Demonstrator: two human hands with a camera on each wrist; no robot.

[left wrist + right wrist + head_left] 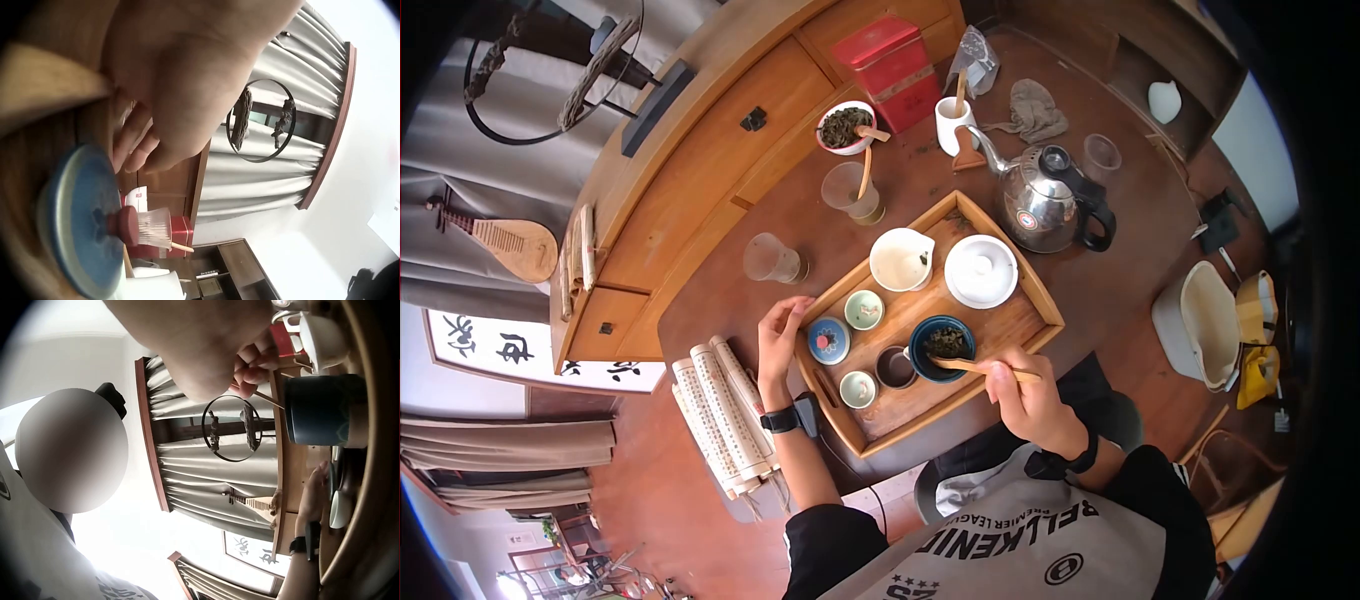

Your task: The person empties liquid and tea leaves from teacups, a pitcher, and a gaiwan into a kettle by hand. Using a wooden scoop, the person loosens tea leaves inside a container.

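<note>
My right hand [1032, 405] pinches a slim wooden tea scoop [980, 367]. The scoop's far end dips into a dark blue cup [322, 409] holding dark tea leaves [946, 343]. The cup stands on a wooden tray [905, 412]. At the tray's left edge my left hand [777, 340] rests with its fingers over the rim. Close by it lies a blue lid [828, 341] with a red knob. Two small pale green cups [859, 390], a brown cup [895, 368], a white pitcher [900, 262] and a white lidded bowl [981, 272] share the tray.
A steel kettle [1040, 205] stands beyond the tray's right corner. Two clear glasses [772, 260], a bowl of tea leaves [845, 128], a red tin [890, 75] and a white holder [952, 128] stand behind. Rolled bamboo scrolls [725, 410] lie left.
</note>
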